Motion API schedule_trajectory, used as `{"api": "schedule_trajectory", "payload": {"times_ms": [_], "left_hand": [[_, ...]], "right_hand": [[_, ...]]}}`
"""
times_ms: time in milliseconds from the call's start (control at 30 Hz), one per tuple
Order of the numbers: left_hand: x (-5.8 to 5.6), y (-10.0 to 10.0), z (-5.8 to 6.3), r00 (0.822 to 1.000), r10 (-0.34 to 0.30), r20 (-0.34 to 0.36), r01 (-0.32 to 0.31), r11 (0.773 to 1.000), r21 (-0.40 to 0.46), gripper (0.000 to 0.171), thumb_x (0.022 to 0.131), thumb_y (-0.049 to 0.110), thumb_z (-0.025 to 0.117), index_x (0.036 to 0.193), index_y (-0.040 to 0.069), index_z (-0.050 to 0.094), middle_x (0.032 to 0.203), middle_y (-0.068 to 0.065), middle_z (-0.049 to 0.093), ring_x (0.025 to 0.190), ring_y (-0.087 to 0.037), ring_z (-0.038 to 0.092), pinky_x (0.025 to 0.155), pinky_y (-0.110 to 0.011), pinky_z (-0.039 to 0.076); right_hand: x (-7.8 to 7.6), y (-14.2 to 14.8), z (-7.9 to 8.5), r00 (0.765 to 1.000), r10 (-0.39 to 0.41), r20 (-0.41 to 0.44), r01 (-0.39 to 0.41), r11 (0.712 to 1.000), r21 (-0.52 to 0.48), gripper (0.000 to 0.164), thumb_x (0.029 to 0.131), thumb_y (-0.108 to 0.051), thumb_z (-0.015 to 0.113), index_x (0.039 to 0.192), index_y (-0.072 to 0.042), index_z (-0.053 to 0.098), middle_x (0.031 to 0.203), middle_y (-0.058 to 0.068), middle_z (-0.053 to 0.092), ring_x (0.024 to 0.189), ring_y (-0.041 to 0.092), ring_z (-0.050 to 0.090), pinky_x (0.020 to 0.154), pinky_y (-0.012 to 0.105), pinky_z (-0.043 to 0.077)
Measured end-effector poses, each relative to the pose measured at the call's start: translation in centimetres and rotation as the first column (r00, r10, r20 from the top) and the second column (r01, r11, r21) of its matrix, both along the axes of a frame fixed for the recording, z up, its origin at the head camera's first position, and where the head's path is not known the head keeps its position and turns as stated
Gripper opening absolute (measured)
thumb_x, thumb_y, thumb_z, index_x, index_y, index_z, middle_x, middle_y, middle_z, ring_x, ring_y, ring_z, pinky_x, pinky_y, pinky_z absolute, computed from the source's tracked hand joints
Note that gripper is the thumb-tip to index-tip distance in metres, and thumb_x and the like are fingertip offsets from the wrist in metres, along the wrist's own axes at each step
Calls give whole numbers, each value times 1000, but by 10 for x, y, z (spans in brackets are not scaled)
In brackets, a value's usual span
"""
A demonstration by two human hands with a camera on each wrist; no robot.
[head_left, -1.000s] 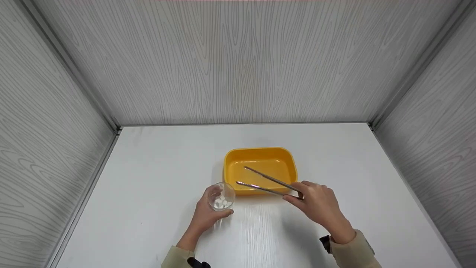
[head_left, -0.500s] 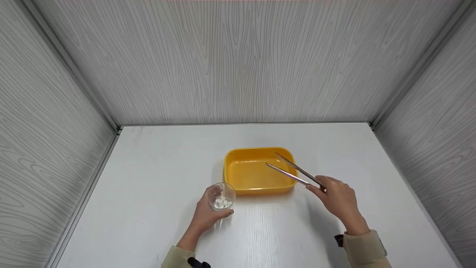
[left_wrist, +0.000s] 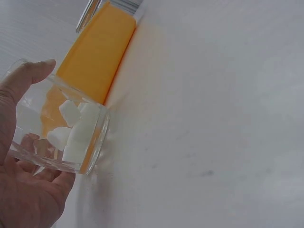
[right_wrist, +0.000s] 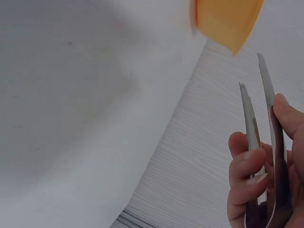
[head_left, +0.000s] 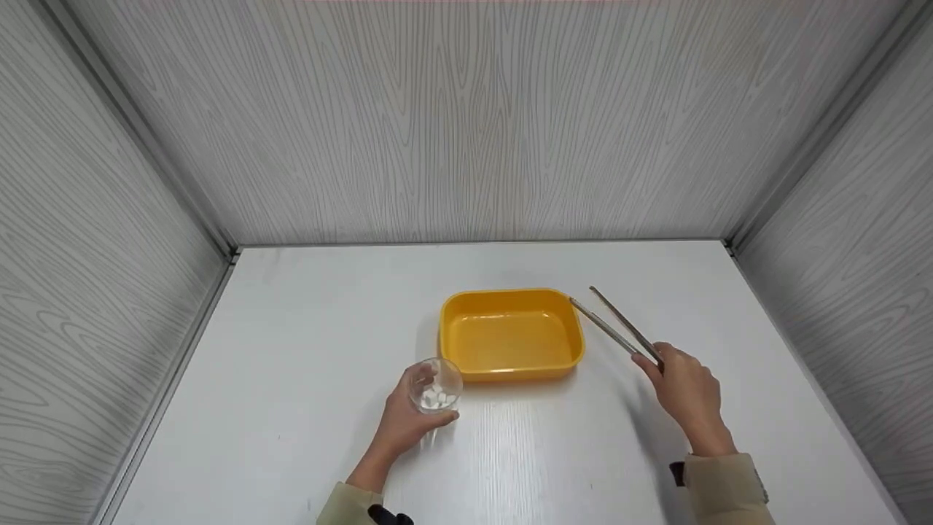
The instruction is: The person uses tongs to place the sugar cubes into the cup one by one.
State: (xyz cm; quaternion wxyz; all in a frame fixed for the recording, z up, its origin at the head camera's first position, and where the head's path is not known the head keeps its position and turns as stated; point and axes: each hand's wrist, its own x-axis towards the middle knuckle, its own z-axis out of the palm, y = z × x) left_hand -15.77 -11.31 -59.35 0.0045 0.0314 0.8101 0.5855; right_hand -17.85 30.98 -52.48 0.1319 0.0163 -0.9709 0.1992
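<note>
My left hand [head_left: 408, 417] grips a clear glass [left_wrist: 33, 102] around its side, close to the near left corner of a yellow tray [head_left: 576, 357]. Several white cubes [left_wrist: 71, 113] lie at the bottom of the glass. In my right hand [head_left: 687, 390] is a pair of metal tweezers [head_left: 619, 335], held between thumb and fingers. Their serrated arms stand apart with nothing between the tips, which point toward the tray's far right corner. In the right wrist view the tweezers [right_wrist: 273, 142] show the fingers curled along one arm and the thumb on the other.
The yellow tray sits on a white tabletop [head_left: 306, 328], its inside bare. A grey wood-grain panel [head_left: 466, 124] rises behind the table, with similar panels [head_left: 80, 255] at the sides.
My right hand has moved right with the tweezers, carrying their tips from over the tray to beside its far right corner. The left hand and glass have stayed in place.
</note>
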Motion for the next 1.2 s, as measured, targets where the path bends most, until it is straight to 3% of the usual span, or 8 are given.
{"api": "schedule_trajectory", "payload": {"times_ms": [233,467,867,1200], "left_hand": [[0,0,1,1000,1,-2,-1,1000,-7,92,63,24,92,140,9,43,136,-8,55,130,-31,47,110,-49,35],[0,0,1,1000,4,-2,-4,1000,-9,92,63,22,92,140,9,43,136,-8,55,130,-31,47,110,-49,35],[0,0,1,1000,-5,5,5,1000,-8,92,64,24,92,141,10,42,136,-8,55,131,-31,47,111,-49,34],[0,-1,-1,1000,-26,0,26,1000,15,93,65,26,92,141,10,42,137,-8,55,131,-31,47,111,-50,33]], "right_hand": [[-2,10,-8,998,-19,60,17,1000,23,40,93,-33,67,106,5,64,68,7,60,51,21,51,42,39,42],[-4,15,-20,998,-26,60,22,998,63,40,92,-32,69,104,5,62,76,16,65,53,27,57,43,46,45],[-6,19,-27,992,-30,120,21,997,77,39,92,-27,68,105,9,62,78,19,66,53,27,57,43,45,47],[-7,25,-29,969,-1,246,-10,999,46,35,92,-18,63,112,11,60,82,19,63,59,26,53,48,44,47]]}}
